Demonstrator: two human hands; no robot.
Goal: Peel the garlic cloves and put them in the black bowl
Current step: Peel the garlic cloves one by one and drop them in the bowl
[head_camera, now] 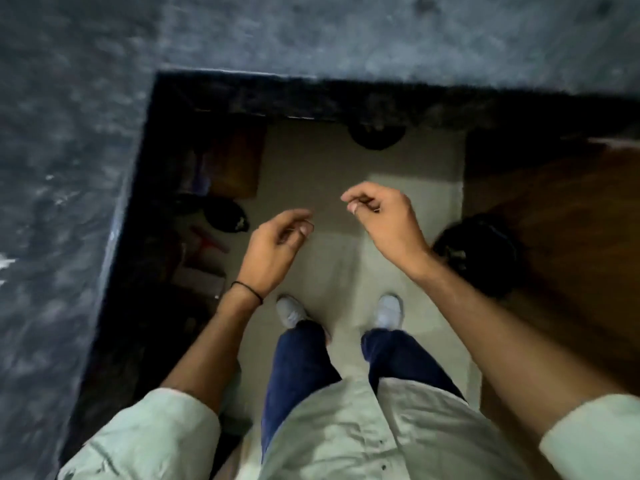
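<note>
Hands, two: left hand [273, 244] and right hand [384, 216] loosely curled, empty, over two pale shoes [291, 311].

Counter [62, 168] blocks left and front, wooden panel [571, 244] blocks right; floor [329, 161] between open.

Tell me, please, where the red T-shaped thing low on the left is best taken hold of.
Grip the red T-shaped thing by its long bar, from the right, the open floor side: the dark counter overhangs its left. It is blurred, so tentatively.
</note>
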